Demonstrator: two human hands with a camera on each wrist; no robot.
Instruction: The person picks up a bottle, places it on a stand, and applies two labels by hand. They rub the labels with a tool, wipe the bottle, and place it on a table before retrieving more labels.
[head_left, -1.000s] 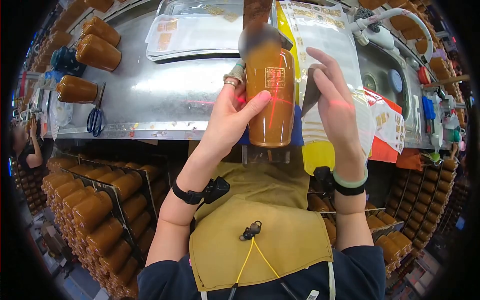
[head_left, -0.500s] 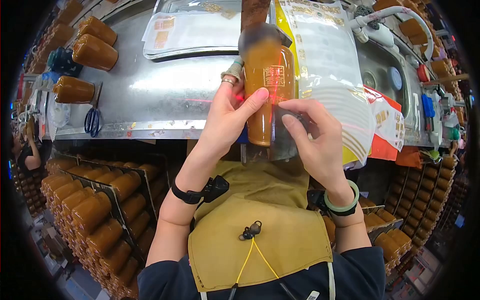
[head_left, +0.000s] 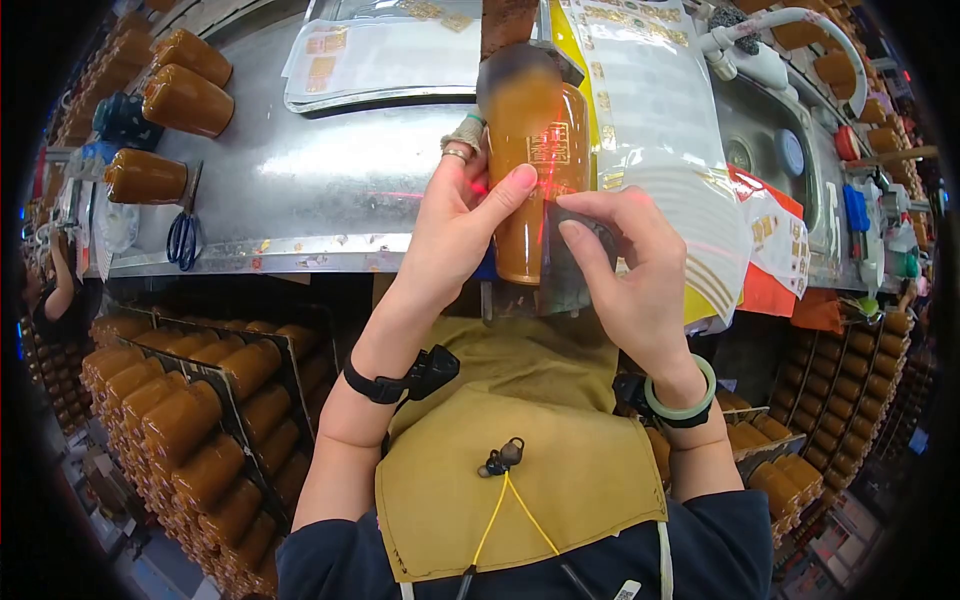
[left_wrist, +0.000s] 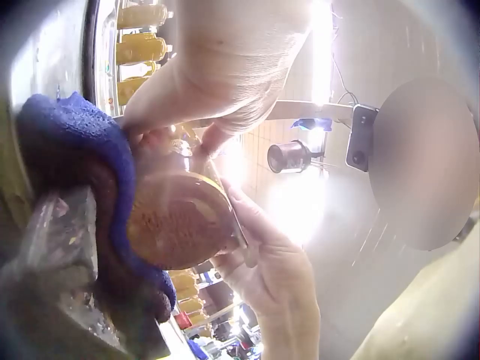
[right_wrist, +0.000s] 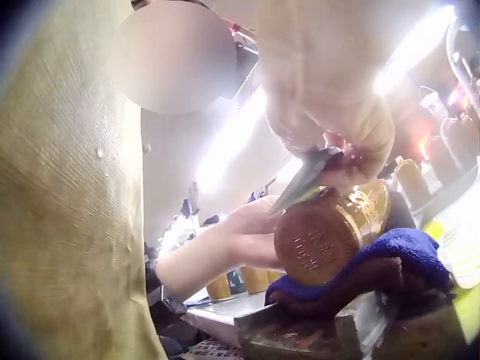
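A glossy brown bottle [head_left: 518, 245] lies on its side with its base toward me, gold characters [head_left: 548, 143] and red laser lines on its upper face. My left hand [head_left: 447, 220] grips its left side, thumb on top. Between thumb and fingers, my right hand [head_left: 645, 275] pinches a thin, flat, dark scraper [head_left: 570, 265], laid along the bottle's lower right side. In the right wrist view the scraper [right_wrist: 300, 184] slants across the top of the bottle near its base [right_wrist: 315, 244]. A folded blue towel [right_wrist: 409, 249] cushions the bottle from below.
White sheets with gold decals [head_left: 650, 130] lie right of the bottle, beside a sink [head_left: 760, 150]. Left are a metal tray [head_left: 375, 98], three brown bottles, one of them nearest me [head_left: 148, 176], and scissors [head_left: 184, 238]. Racks of bottles [head_left: 170, 400] stand below the bench.
My right hand has brought the scraper from beside the bottle leftward and down onto its lower right side. The left hand keeps its grip on the bottle.
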